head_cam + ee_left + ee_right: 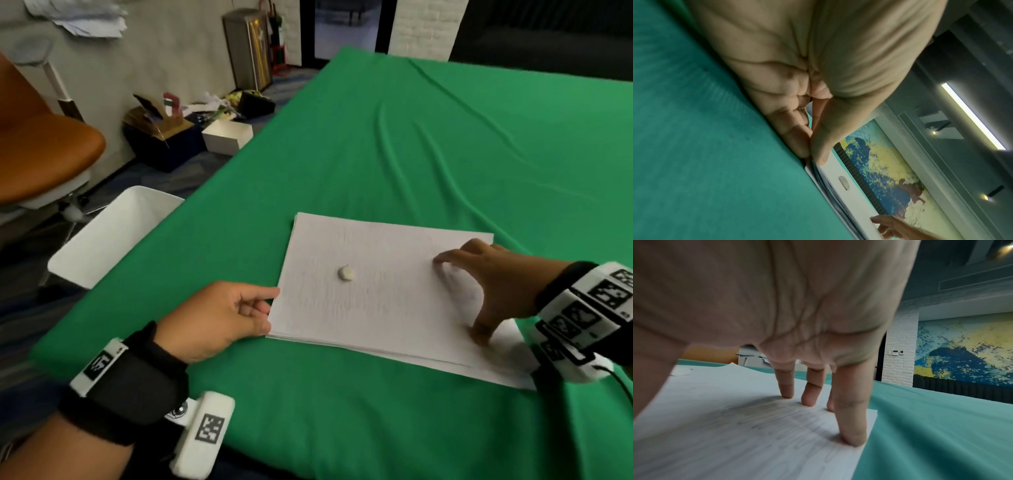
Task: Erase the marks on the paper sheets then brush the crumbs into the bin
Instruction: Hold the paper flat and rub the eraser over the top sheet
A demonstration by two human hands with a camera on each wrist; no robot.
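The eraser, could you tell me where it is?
In the head view the eraser lies untouched on the paper stack, left of centre, between both hands.

The room is dim, lit evenly from overhead; a long white ceiling light strip point(972, 116) glares in the left wrist view, with two small spot lamps flaring beside it. The stack of white paper sheets point(387, 298) is the brightest area in the head view, and soft shadows fall on it under the right hand point(489, 284). The green wrinkled tablecloth point(445, 144) shows gentle shading along its folds. The wrist views are smeared by motion blur; the palms close to the lens are out of focus. Straight lines bend toward the edges of the head view, and its far background is dark and soft.
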